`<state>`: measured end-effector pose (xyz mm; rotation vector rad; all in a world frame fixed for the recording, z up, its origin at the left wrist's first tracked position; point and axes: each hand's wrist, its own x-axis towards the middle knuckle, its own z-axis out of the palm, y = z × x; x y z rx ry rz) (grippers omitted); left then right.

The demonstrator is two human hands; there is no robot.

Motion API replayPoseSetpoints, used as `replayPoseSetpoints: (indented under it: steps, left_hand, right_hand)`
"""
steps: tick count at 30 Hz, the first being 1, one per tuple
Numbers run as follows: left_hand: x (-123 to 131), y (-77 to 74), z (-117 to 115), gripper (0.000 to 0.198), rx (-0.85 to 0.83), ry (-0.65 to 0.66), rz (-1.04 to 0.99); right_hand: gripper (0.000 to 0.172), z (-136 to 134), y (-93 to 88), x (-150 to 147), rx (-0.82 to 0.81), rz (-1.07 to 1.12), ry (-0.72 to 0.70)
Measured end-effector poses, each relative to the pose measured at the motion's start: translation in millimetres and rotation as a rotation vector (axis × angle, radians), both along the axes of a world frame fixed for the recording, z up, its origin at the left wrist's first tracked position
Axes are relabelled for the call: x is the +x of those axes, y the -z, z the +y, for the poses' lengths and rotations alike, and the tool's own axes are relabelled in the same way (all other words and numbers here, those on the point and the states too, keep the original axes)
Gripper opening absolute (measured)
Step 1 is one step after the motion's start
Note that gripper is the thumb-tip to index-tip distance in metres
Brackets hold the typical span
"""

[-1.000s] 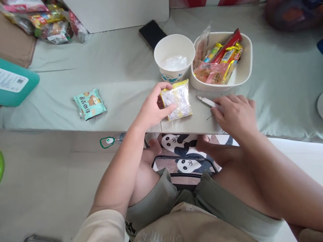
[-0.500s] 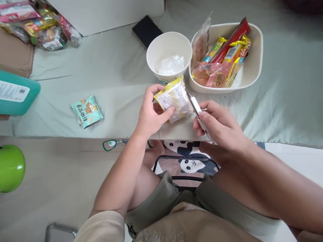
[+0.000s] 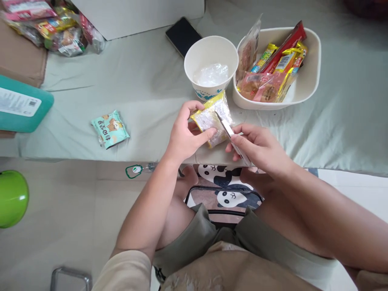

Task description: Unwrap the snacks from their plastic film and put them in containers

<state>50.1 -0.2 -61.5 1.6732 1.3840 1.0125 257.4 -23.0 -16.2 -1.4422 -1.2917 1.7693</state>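
My left hand [image 3: 189,131] grips a yellow-edged snack packet [image 3: 206,120] in clear, crinkled wrapping, thumb in front and fingers at its far side. In my right hand [image 3: 257,147] is a utility knife [image 3: 227,128] with a white-and-grey handle. Its dark blade tip lies over the face of the packet; whether it touches the wrapping I cannot tell. Just beyond the packet stands a white paper bowl [image 3: 190,60] with crumpled clear plastic [image 3: 212,75] inside. To its right, a cream tub [image 3: 315,68] holds several wrapped snacks, among them a long red packet [image 3: 286,46].
A black phone [image 3: 183,36] lies behind the bowl. On the left are a small mint-green snack packet [image 3: 110,128], a teal container [image 3: 18,103] and a cardboard box [image 3: 24,64] beside bagged snacks [image 3: 68,38]. The cloth-covered surface [image 3: 145,137] ends near my forearms.
The knife has moved left, from the packet's right edge to over its face. My left hand still holds the packet. The whole view has shifted slightly.
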Motion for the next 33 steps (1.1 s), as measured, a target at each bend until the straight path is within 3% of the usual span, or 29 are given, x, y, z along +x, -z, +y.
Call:
replayPoseSetpoints:
  steps: [8, 10, 15, 18, 21, 24, 26, 29, 33]
  left_hand:
    - [-43, 8.4, 9, 0.055, 0.075, -0.173, -0.067]
    - [-51, 8.5, 11, 0.054, 0.036, -0.221, -0.079]
    - [-47, -2.2, 4, 0.046, -0.067, -0.235, 0.026]
    - [-37, -12.1, -3, 0.038, -0.094, -0.192, 0.264]
    - [-31, -17.9, -7, 0.034, 0.082, -0.165, 0.413]
    - [-30, -17.1, -6, 0.041, 0.186, 0.000, 0.422]
    - [-29, -15.1, -6, 0.031, 0.178, 0.073, 0.401]
    - [-23, -14.3, -7, 0.007, 0.193, 0.076, 0.340]
    - [-9, -17.8, -11, 0.010, 0.141, 0.015, 0.254]
  right_hand:
    - [0.024, 0, 0.8, 7, -0.026, -0.148, -0.207]
    - [0.022, 3, 5.1, 14, 0.104, -0.275, -0.215]
    - [0.023, 8, 21.9, 33, 0.738, -0.844, -0.043]
    - [0.028, 7, 27.7, 40, 0.811, -1.034, -0.024]
    - [0.026, 6, 28.3, 41, 0.846, -1.144, 0.024]
    - [0.025, 4, 27.6, 36, 0.977, -1.021, 0.003]
    - [0.025, 1, 28.2, 29, 1.060, -0.846, -0.097]
    - [0.027, -5, 32.3, 15, 1.116, -0.672, -0.208]
    - [0.039, -9, 38.9, 2, 1.127, -0.627, -0.216]
